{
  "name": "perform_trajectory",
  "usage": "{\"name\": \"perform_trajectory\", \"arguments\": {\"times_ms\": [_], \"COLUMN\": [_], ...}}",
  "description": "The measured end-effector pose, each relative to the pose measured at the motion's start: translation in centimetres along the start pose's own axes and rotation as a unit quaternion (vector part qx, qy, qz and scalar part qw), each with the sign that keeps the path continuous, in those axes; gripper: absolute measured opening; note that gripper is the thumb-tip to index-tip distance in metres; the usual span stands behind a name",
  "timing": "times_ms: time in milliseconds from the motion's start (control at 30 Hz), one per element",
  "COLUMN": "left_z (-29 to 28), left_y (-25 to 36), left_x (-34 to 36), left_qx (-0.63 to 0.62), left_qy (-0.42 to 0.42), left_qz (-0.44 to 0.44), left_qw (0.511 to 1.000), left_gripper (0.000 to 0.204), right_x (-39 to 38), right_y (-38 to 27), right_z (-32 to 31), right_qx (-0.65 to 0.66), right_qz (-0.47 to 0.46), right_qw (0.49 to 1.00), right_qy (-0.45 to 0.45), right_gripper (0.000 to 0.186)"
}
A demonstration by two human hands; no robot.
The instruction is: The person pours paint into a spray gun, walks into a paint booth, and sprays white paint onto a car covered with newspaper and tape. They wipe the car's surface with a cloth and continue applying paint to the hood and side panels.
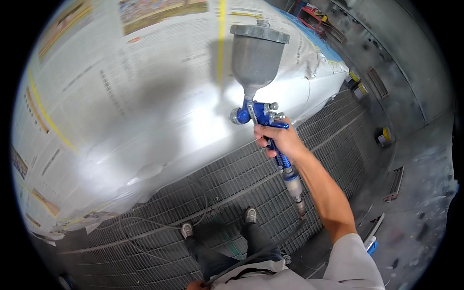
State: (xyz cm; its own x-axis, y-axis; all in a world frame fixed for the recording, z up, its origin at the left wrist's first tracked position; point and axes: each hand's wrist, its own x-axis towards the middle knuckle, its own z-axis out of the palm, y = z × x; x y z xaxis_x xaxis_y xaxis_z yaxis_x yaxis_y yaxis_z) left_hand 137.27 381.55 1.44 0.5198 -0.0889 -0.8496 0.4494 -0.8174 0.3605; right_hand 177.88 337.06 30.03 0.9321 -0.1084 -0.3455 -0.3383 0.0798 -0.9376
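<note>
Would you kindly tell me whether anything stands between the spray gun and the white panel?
Nothing visible does: the spray gun, gripped in the right hand, faces the white panel across an open gap. The hose runs below the gun, out of the way.

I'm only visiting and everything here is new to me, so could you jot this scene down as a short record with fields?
Right hand: closed around a blue spray gun
On top: lidded grey cup
Left hand: at the lower edge, near a dark hose; grip unclear
Surface: glossy white panel, bordered by newspaper sheets
Underfoot: metal grating
Off right: buckets
</note>
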Motion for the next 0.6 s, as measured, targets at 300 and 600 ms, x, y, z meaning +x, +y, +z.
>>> {"name": "perform_trajectory", "arguments": {"times_ms": [300, 600], "left_z": [6.3, 11.8], "left_y": [12.3, 19.4], "left_x": [-0.5, 1.9], "left_qx": [-0.258, -0.102], "left_qy": [-0.039, 0.198], "left_qz": [-0.066, 0.073], "left_qw": [0.963, 0.972], "left_gripper": [0.033, 0.025], "right_x": [5.9, 10.0], "right_y": [0.6, 5.2], "right_z": [-20.8, -35.4], "right_qx": [-0.117, -0.220], "right_qz": [-0.051, -0.162], "right_qw": [0.983, 0.876], "right_qy": [0.135, 0.398], "right_gripper": [0.019, 0.016]}}
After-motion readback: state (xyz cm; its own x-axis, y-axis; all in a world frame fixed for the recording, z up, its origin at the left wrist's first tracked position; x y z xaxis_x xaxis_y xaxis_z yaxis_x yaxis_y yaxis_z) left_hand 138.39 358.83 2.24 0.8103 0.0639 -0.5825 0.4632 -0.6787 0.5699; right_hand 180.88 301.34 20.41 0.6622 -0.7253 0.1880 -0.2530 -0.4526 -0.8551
